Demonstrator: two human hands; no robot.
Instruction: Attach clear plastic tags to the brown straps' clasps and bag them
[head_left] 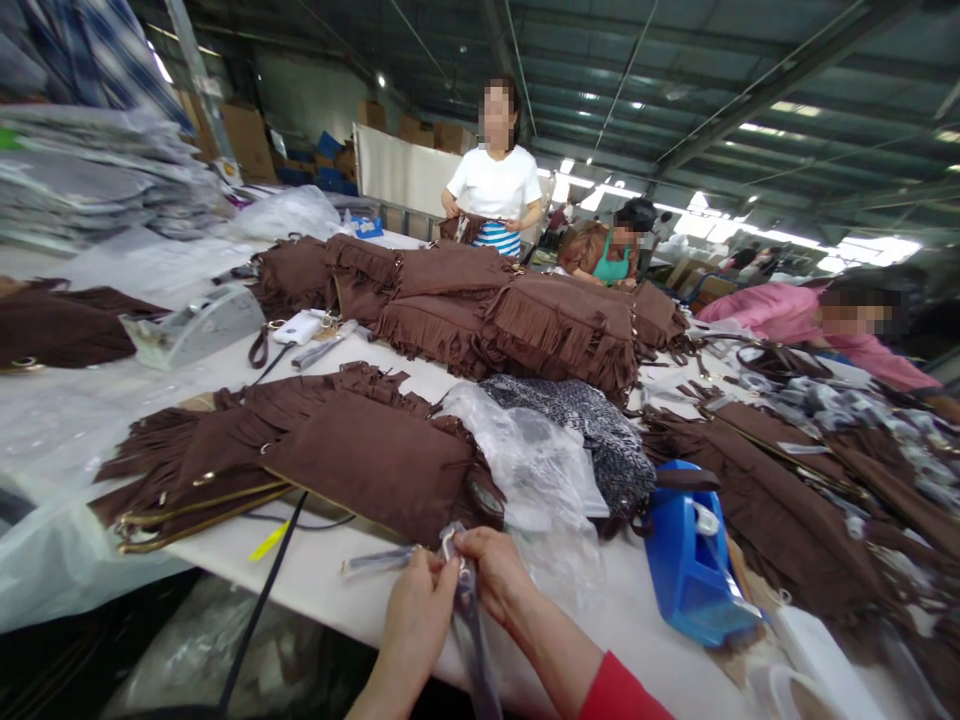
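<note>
Near the table's front edge, a strap in clear plastic wrap (474,635) hangs from between my two hands, with a metal ring or clasp at its top. My left hand (421,610) pinches it from the left. From the right, my right hand (496,568) closes its fingers on its upper end. A second wrapped strip (379,560) lies just left of my fingers. Right behind my hands lies a brown fringed bag (375,460) with a gold zipper edge. Crumpled clear plastic (525,460) is beside the bag, against a black-and-white speckled cloth (592,430).
A blue tape dispenser (686,560) stands at the right. Brown fringed bags (555,320) are piled across the middle, more (772,490) at the right. A clear dispenser (199,325) stands left. A person in a white shirt (495,180) stands opposite; others are at the right.
</note>
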